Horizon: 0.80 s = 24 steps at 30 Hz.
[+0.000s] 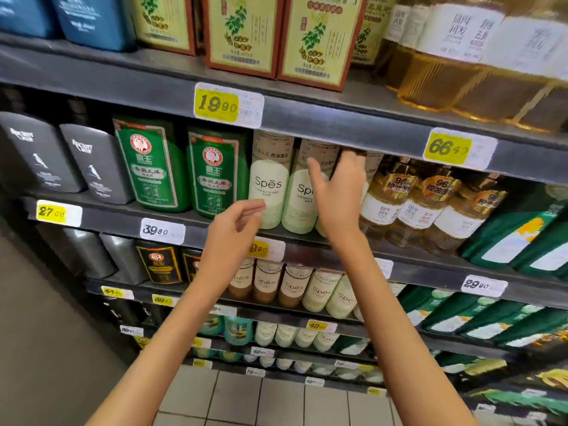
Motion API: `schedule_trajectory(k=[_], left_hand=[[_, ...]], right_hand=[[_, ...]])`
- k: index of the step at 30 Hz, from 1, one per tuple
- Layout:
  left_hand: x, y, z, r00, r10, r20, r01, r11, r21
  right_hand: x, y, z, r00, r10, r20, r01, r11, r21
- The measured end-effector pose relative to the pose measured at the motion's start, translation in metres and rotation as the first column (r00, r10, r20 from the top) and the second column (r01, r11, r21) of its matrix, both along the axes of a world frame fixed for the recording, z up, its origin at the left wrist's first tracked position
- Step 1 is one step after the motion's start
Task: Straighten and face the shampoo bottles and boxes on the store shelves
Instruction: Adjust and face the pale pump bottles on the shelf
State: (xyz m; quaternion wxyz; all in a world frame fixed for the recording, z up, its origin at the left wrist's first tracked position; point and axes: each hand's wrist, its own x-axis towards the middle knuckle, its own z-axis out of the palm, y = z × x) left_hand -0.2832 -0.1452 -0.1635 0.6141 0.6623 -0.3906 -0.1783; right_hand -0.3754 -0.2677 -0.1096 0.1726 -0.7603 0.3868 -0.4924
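Three pale green Spes shampoo bottles stand in a row on the second shelf (172, 224). The first Spes bottle (268, 179) and the second Spes bottle (299, 192) show their labels to the front. My right hand (339, 195) covers the third Spes bottle (372, 166); its thumb lies at the bottle's left side and its fingers curl round the upper part. My left hand (238, 224) hovers in front of the first bottle's base, its fingers loosely curled and holding nothing.
Green shampoo bottles (212, 170) and dark bottles (95, 164) stand to the left, amber bottles (412, 207) close to the right. Yellow boxes (316, 38) sit on the shelf above, whose edge (338, 118) overhangs the Spes caps. More Spes bottles (292, 287) fill the shelf below.
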Motion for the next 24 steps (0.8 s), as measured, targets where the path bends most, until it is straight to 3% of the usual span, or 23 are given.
schedule_trajectory(k=[12,17,24], left_hand=[[0.021,0.02,-0.009,0.998,-0.02,-0.065,0.019,1.0,-0.02],[0.024,0.026,-0.016,0.996,0.013,-0.093,-0.014,1.0,-0.007],[0.016,0.032,-0.019,0.997,0.006,-0.074,-0.008,1.0,-0.028]], right_hand=[[0.025,-0.016,0.003,0.968,-0.015,-0.249,0.057,0.985,0.163],[0.028,-0.015,0.005,0.989,-0.037,-0.143,0.067,0.975,0.213],[0.005,0.012,-0.01,0.999,0.03,0.02,-0.03,1.0,-0.003]])
